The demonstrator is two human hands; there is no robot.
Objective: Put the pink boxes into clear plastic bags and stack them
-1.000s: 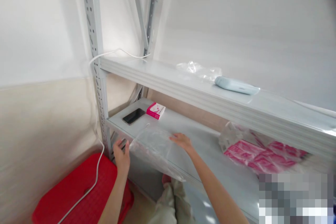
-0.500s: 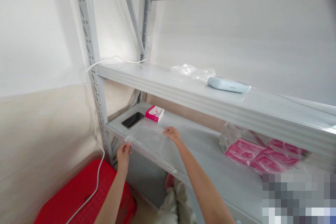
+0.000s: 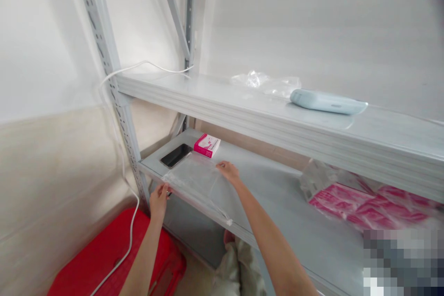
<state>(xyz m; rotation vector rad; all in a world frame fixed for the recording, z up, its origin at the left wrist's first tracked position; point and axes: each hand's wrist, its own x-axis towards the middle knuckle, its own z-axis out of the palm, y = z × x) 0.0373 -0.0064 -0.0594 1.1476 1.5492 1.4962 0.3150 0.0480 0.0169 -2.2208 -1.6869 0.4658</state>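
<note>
A clear plastic bag [image 3: 197, 178] lies flat on the lower shelf, with one edge hanging at the shelf's front. My left hand [image 3: 159, 196] pinches its near left corner beside the front rail. On the bag's right side, my right hand [image 3: 228, 171] has its fingers closed at the edge of the film. Just behind the bag are a black smartphone [image 3: 176, 155] and a small pink and white box [image 3: 207, 145], both resting on the shelf.
Pink packs in clear wrap [image 3: 360, 203] lie on the lower shelf [image 3: 277, 215] at right. The upper shelf [image 3: 208, 95] holds crumpled plastic [image 3: 256, 79] and a pale blue device [image 3: 328, 101]. A white cable [image 3: 130, 231] hangs over a red crate [image 3: 104, 249] at lower left.
The view has shifted a little closer, toward the left. My left hand has moved slightly left and up along the shelf edge with the bag corner. My right hand stays at the bag's right side.
</note>
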